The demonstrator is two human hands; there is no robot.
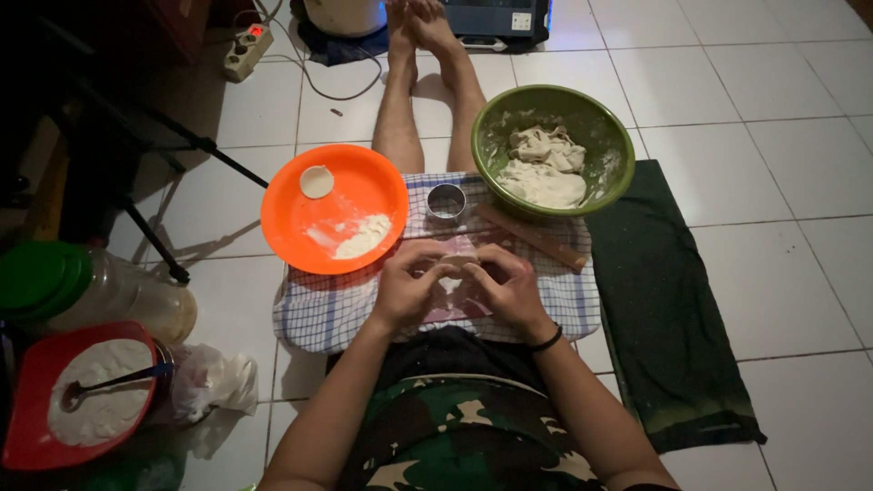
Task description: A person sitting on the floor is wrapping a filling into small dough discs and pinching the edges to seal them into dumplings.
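Two hands meet over a checked cloth spread on the person's lap, and between them sits a small pale piece of dough. The left hand and the right hand both have their fingers bent in close, pinching the dough from each side. The dough is too small and too hidden to tell which way it points. Just past the dough on the cloth stands a round metal cutter, and beside the cutter a wooden stick lies slanted, its long way running from the cutter down toward the right edge of the cloth. Left of the cloth is an orange plate with a heap of flour and one small round of dough on it. Right of the cutter is a green bowl with a big lump of dough inside. Far left of the cloth are a red bowl of white flour with a spoon, a clear jar with a green lid lying on its side, and a crumpled plastic bag. Everything rests on a white tiled floor, with a dark green mat right of the cloth.
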